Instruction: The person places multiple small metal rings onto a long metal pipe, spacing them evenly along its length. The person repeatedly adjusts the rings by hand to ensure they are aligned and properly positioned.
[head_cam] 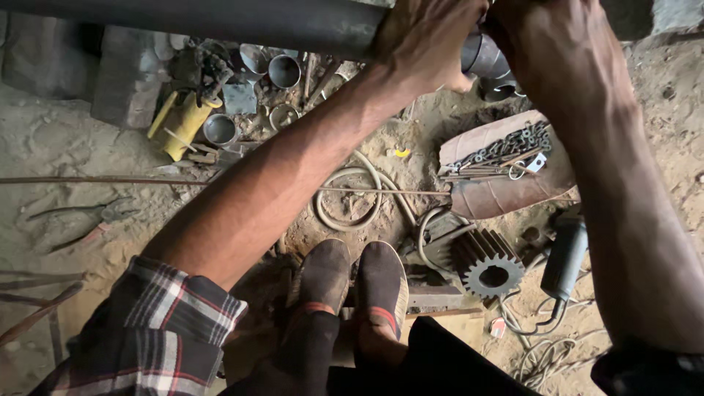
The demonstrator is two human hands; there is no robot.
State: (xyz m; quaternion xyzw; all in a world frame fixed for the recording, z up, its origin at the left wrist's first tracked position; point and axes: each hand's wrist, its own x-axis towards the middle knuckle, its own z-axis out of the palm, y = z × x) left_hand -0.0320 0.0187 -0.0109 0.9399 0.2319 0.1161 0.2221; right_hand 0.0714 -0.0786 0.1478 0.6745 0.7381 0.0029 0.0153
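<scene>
Both hands are up at twelve o'clock on a long dark pipe (220, 20). The left hand (425, 40) is wrapped around the pipe's end. The right hand (546, 44) grips a grey pipe fitting (485, 57) touching that end. Down on the sandy ground, a big toothed gear (490, 265) lies at five o'clock beside the person's dark shoes (352, 282), and a yellow can (180, 123) sits at ten o'clock.

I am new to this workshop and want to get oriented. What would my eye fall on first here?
Both hands, left hand and right hand, grip a long dark grey pipe along the top edge. Below, on the sandy ground, a dark toothed metal gear lies right of two dark shoes, and a yellow cylindrical tool lies at upper left.
</scene>
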